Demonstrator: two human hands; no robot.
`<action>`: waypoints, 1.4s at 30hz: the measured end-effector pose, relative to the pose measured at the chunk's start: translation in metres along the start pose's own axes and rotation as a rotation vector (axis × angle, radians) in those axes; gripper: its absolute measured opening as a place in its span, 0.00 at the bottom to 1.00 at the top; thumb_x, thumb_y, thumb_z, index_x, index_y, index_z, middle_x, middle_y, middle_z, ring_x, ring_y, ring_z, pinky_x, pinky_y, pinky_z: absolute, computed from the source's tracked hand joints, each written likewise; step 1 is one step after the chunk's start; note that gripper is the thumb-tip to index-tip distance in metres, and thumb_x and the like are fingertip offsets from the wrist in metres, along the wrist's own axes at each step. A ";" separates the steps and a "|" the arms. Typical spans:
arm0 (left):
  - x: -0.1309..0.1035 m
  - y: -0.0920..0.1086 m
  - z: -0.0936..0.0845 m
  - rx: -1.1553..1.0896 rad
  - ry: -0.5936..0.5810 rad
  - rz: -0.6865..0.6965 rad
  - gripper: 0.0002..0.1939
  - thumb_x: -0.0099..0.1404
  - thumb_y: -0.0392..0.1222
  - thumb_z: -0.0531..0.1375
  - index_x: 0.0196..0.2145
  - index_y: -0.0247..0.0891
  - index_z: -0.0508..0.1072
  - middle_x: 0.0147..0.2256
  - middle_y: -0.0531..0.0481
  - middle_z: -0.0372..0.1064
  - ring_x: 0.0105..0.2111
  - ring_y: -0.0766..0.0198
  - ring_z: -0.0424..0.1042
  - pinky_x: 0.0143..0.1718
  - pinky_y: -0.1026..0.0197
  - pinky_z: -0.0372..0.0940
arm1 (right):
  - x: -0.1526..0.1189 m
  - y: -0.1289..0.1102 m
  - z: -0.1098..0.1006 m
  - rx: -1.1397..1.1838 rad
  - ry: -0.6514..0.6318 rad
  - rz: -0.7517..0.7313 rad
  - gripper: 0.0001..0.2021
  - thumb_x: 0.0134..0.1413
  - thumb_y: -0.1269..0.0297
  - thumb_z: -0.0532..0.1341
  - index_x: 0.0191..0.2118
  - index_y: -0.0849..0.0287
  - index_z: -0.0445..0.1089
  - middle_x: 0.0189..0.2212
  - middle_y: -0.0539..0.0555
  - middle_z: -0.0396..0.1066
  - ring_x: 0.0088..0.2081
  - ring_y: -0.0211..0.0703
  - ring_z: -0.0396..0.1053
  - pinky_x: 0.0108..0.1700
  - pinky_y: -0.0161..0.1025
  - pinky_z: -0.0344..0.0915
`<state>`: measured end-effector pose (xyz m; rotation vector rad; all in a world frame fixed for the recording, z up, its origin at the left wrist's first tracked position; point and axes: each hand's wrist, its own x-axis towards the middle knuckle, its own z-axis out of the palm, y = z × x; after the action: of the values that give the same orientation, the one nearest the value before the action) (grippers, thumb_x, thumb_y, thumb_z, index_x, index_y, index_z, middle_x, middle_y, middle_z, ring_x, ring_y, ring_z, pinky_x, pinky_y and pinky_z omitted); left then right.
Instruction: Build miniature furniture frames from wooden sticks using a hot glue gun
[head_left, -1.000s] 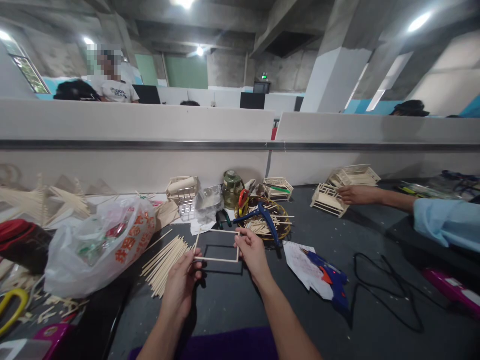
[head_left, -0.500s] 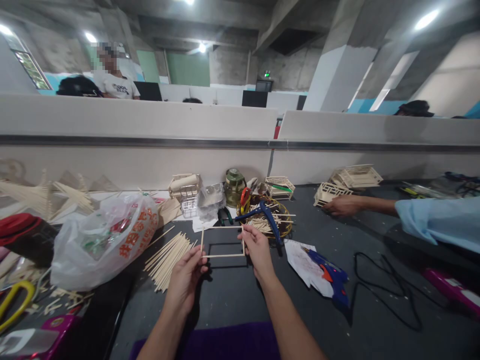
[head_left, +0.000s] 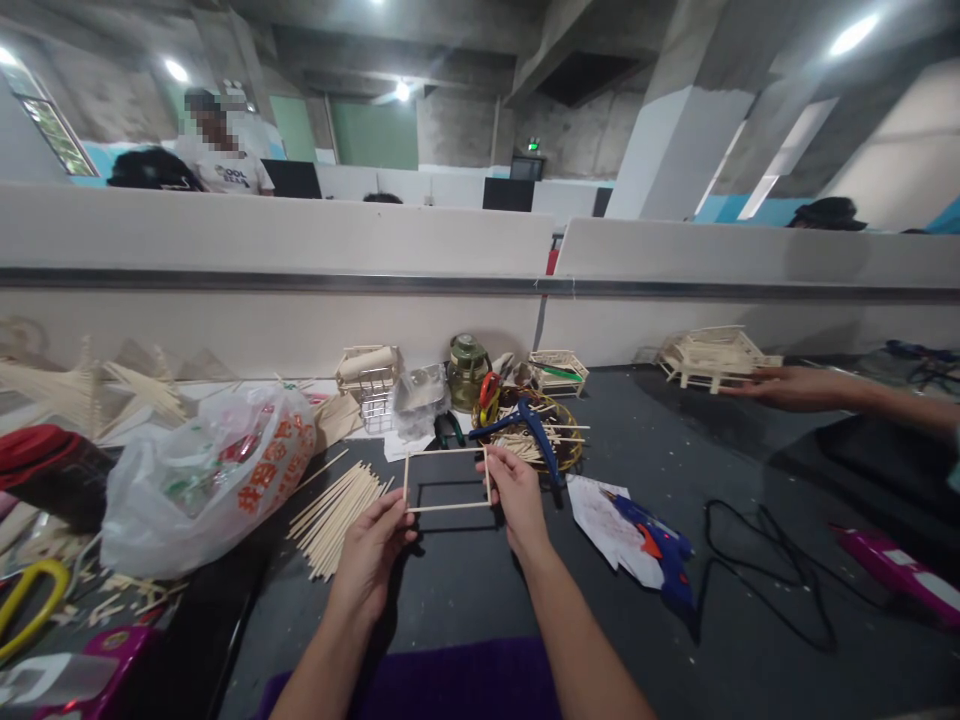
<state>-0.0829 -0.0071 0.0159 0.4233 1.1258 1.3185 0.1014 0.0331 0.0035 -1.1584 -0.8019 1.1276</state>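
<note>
The small wooden frame [head_left: 450, 507] has turned a little in the person's hands over the last second: its left side slanted before and now stands nearly upright, so the outline looks squarer. It is held above the dark table [head_left: 480, 600], its shadow falling on the surface beneath. The left hand [head_left: 373, 548] pinches the lower left corner between thumb and fingers, and the right hand [head_left: 517, 500] has the right side pinched near its upper corner; neither hold has loosened. For the work, this seems to be a matter of handling or checking the piece, since no stick has been added and all four sides appear joined. The loose sticks [head_left: 334, 525] lie beside the left hand, and the glue gun [head_left: 679, 575] rests partly on paper [head_left: 600, 510], apart from the right hand. Farther right, a co-worker's hand [head_left: 806, 388] has shifted to the stick models [head_left: 712, 360] near the partition; whether it grips one, I cannot tell.
</note>
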 end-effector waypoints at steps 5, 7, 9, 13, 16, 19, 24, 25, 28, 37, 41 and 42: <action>0.003 0.001 -0.003 -0.017 0.012 -0.032 0.12 0.53 0.28 0.65 0.37 0.30 0.74 0.25 0.49 0.72 0.23 0.68 0.72 0.23 0.69 0.69 | 0.000 0.001 0.000 -0.003 -0.006 0.011 0.23 0.42 0.52 0.65 0.42 0.63 0.72 0.29 0.53 0.74 0.21 0.32 0.58 0.19 0.30 0.51; 0.005 0.002 -0.004 -0.017 0.023 -0.032 0.11 0.54 0.28 0.64 0.37 0.30 0.74 0.25 0.49 0.72 0.23 0.68 0.72 0.23 0.69 0.69 | 0.000 0.000 0.000 -0.009 -0.006 0.013 0.22 0.42 0.54 0.66 0.41 0.63 0.72 0.28 0.54 0.75 0.22 0.33 0.59 0.20 0.30 0.51; 0.007 0.002 -0.006 -0.019 0.024 -0.034 0.11 0.54 0.27 0.63 0.37 0.30 0.74 0.25 0.49 0.72 0.23 0.68 0.72 0.23 0.69 0.69 | 0.000 0.000 0.001 -0.010 -0.005 0.015 0.21 0.42 0.54 0.66 0.40 0.63 0.73 0.28 0.54 0.75 0.23 0.33 0.61 0.21 0.30 0.53; 0.011 0.003 -0.008 -0.028 0.005 -0.040 0.10 0.57 0.27 0.61 0.38 0.29 0.74 0.25 0.49 0.71 0.23 0.69 0.71 0.22 0.69 0.69 | 0.001 0.001 0.001 0.027 -0.013 0.035 0.21 0.40 0.55 0.67 0.40 0.63 0.73 0.27 0.53 0.75 0.23 0.33 0.62 0.23 0.30 0.57; 0.009 0.005 -0.007 -0.043 0.003 -0.045 0.10 0.58 0.26 0.60 0.39 0.29 0.73 0.25 0.49 0.71 0.22 0.70 0.71 0.23 0.69 0.69 | 0.000 -0.001 0.001 0.073 -0.025 0.078 0.21 0.38 0.55 0.68 0.39 0.63 0.73 0.27 0.53 0.75 0.22 0.32 0.61 0.23 0.30 0.57; 0.005 0.007 -0.006 -0.077 0.005 -0.054 0.10 0.58 0.27 0.61 0.39 0.30 0.73 0.25 0.49 0.71 0.23 0.70 0.72 0.23 0.70 0.69 | -0.002 -0.003 0.000 0.112 -0.034 0.122 0.22 0.36 0.55 0.70 0.39 0.62 0.73 0.27 0.52 0.75 0.21 0.30 0.61 0.22 0.29 0.57; 0.003 0.008 -0.007 -0.132 -0.020 -0.092 0.09 0.59 0.29 0.60 0.39 0.30 0.73 0.24 0.50 0.71 0.22 0.71 0.71 0.25 0.69 0.70 | -0.002 -0.006 -0.003 0.196 -0.063 0.187 0.23 0.34 0.56 0.72 0.39 0.60 0.73 0.26 0.50 0.75 0.20 0.29 0.60 0.21 0.27 0.55; 0.004 0.008 -0.007 -0.141 -0.026 -0.097 0.09 0.60 0.29 0.60 0.39 0.30 0.74 0.24 0.50 0.71 0.23 0.71 0.72 0.25 0.69 0.70 | -0.002 -0.007 -0.003 0.216 -0.071 0.195 0.23 0.34 0.56 0.73 0.39 0.59 0.73 0.26 0.49 0.75 0.20 0.29 0.61 0.20 0.27 0.55; 0.004 0.007 -0.008 -0.163 -0.047 -0.100 0.08 0.62 0.31 0.60 0.40 0.30 0.74 0.25 0.50 0.71 0.23 0.71 0.72 0.25 0.69 0.70 | -0.003 -0.008 -0.004 0.255 -0.083 0.203 0.22 0.34 0.57 0.73 0.39 0.59 0.73 0.26 0.49 0.74 0.20 0.28 0.60 0.21 0.27 0.56; 0.002 0.007 -0.009 -0.195 -0.099 -0.087 0.06 0.62 0.35 0.60 0.37 0.30 0.74 0.26 0.49 0.71 0.25 0.70 0.72 0.27 0.68 0.71 | -0.004 -0.009 -0.005 0.241 -0.090 0.165 0.21 0.36 0.57 0.72 0.39 0.58 0.74 0.26 0.48 0.74 0.20 0.28 0.60 0.21 0.27 0.56; 0.004 0.003 -0.011 -0.152 -0.139 -0.046 0.10 0.59 0.37 0.64 0.38 0.30 0.74 0.27 0.49 0.73 0.25 0.69 0.73 0.27 0.68 0.71 | -0.004 -0.009 -0.005 0.220 -0.086 0.146 0.21 0.37 0.57 0.72 0.40 0.58 0.74 0.26 0.49 0.74 0.20 0.28 0.60 0.21 0.27 0.56; 0.003 0.003 -0.011 -0.135 -0.136 -0.033 0.11 0.57 0.38 0.65 0.38 0.31 0.74 0.27 0.48 0.73 0.25 0.69 0.73 0.27 0.68 0.71 | -0.004 -0.008 -0.005 0.214 -0.086 0.141 0.21 0.37 0.56 0.72 0.40 0.58 0.74 0.27 0.49 0.74 0.20 0.28 0.60 0.21 0.27 0.56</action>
<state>-0.0937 -0.0068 0.0120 0.3869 0.9213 1.3081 0.1075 0.0280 0.0103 -1.0040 -0.6543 1.3535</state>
